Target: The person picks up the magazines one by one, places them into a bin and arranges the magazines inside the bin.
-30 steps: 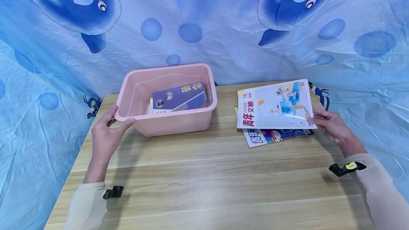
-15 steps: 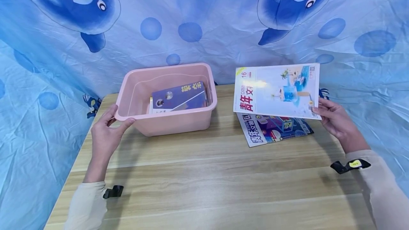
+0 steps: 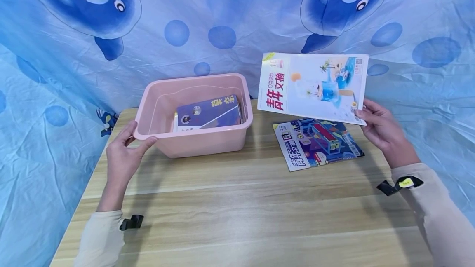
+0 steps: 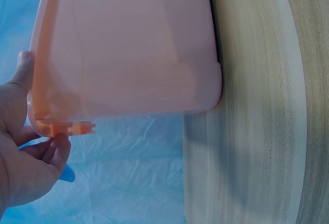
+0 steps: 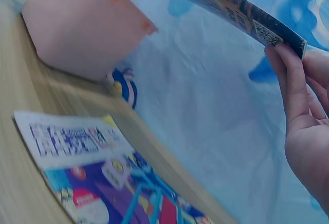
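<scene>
Now the right hand [image 3: 382,131] pinches the white magazine [image 3: 313,87] by its lower right corner, lifted just right of the pink bin [image 3: 193,114]; the floppy sheet wants steadying and levelling before it crosses the rim. Its cover is pale, with red characters and a beach drawing. The left hand [image 3: 124,155] grips the bin's near-left corner. A purple magazine [image 3: 319,143] lies flat to the bin's right, a dark book [image 3: 209,112] inside.
</scene>
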